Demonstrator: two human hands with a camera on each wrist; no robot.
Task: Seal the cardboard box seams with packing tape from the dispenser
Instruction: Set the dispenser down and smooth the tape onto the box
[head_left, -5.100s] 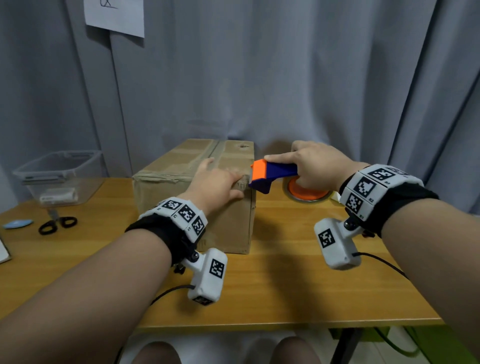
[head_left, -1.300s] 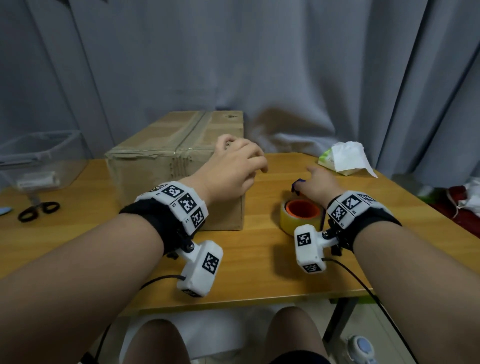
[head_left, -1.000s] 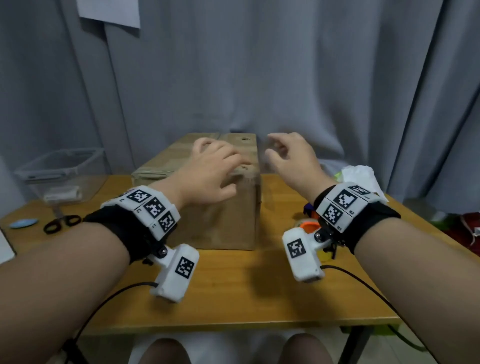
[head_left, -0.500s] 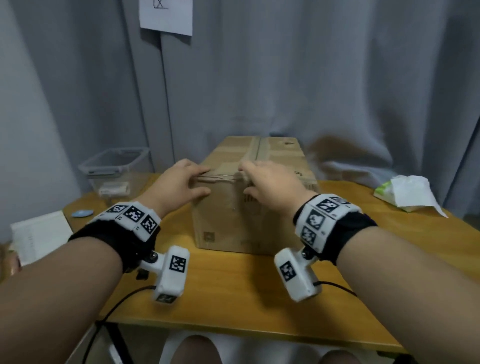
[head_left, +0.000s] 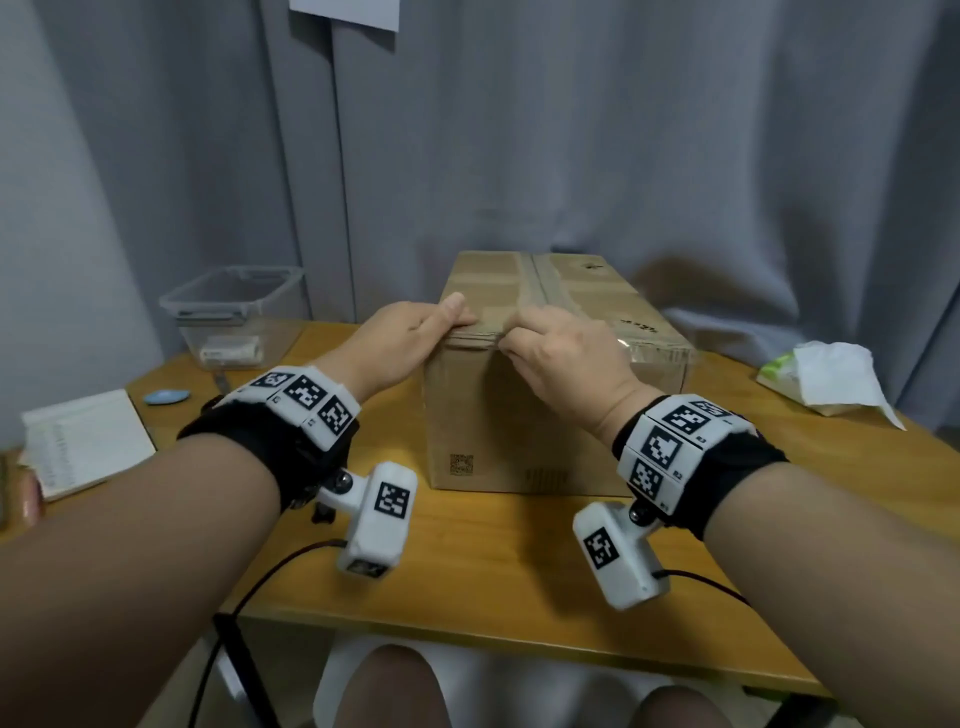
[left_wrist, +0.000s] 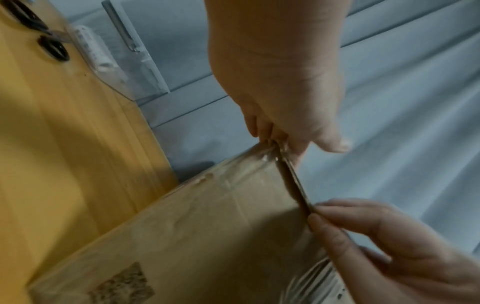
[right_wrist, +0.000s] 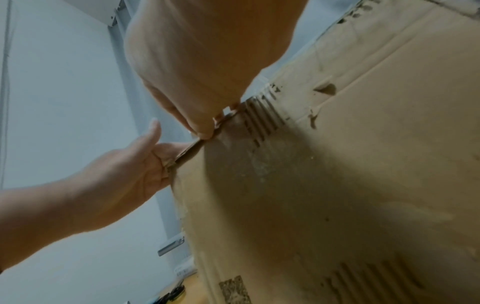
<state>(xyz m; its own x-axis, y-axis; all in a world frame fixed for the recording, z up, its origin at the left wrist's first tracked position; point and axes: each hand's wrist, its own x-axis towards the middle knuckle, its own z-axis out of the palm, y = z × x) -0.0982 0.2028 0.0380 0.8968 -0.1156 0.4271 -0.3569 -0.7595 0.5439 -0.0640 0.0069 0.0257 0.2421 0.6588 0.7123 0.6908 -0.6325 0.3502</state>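
Box (head_left: 540, 415) sat on the wooden table (head_left: 467, 571), short end toward the person, long axis running away toward the grey curtain (head_left: 623, 156). Tape strip (head_left: 545, 286) ran lengthwise along the top centre seam. Both hands were at the near top edge of the box. Left hand (head_left: 400, 348) was at the left part of that edge: thumb lay on top, fingers were curled under the edge, clamped on it; the left wrist view showed crinkled clear tape under those fingers (left_wrist: 262, 131). Right hand (head_left: 566, 353) was just beside it, at the middle of the edge: thumb (left_wrist: 335, 234) below and fingers above were pressed together, pinching the cardboard edge. The two hands were close but apart, with a short stretch of edge bare between them. Near face of the box carried a small printed square code low down.

Dispenser was not visible in any view.

Left of the box stood a clear plastic tub (head_left: 234, 312) against the curtain, scissors (left_wrist: 52, 47) beside it, a small blue object (head_left: 166, 397) and a notebook (head_left: 85, 447) nearer the table's left edge. To the right, well apart from the box, lay a tissue pack (head_left: 826, 379). A paper sheet (head_left: 345, 13) hung on the curtain above.
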